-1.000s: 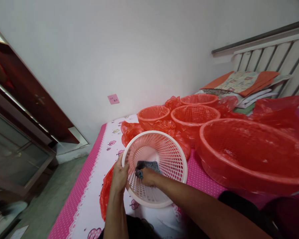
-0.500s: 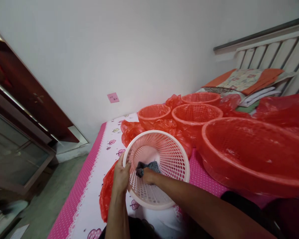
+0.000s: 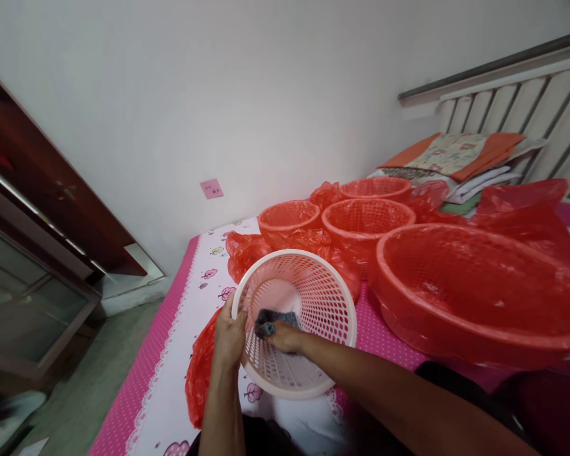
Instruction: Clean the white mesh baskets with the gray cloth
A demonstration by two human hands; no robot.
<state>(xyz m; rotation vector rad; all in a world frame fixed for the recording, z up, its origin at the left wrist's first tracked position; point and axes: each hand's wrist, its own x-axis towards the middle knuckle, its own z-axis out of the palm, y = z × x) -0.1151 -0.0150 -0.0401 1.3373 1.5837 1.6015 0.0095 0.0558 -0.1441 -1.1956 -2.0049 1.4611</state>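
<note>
A pale pink plastic basket (image 3: 330, 304) with perforated walls is tilted so its mouth faces me. My left hand (image 3: 230, 335) grips its left rim, thumb over the inside edge and the fingers mostly hidden behind the wall. Deep inside the basket, my right hand (image 3: 285, 335) is closed on a dark grey cloth (image 3: 266, 322), which bunches around the fingers against the lower inner wall. A red plastic bag (image 3: 201, 373) lies on the bed just left of my left forearm.
Several baskets in red plastic bags, including a large one (image 3: 475, 323) and a smaller one (image 3: 289, 216), stand on the bed (image 3: 183, 342) beyond and to the right. Folded bedding (image 3: 456, 155) is stacked near the radiator (image 3: 517, 107). A brown door (image 3: 61, 183) is at left.
My right hand has shifted slightly inside the basket, and the cloth has turned and bunched differently around it. My left hand keeps its hold on the rim. The view has moved slightly.
</note>
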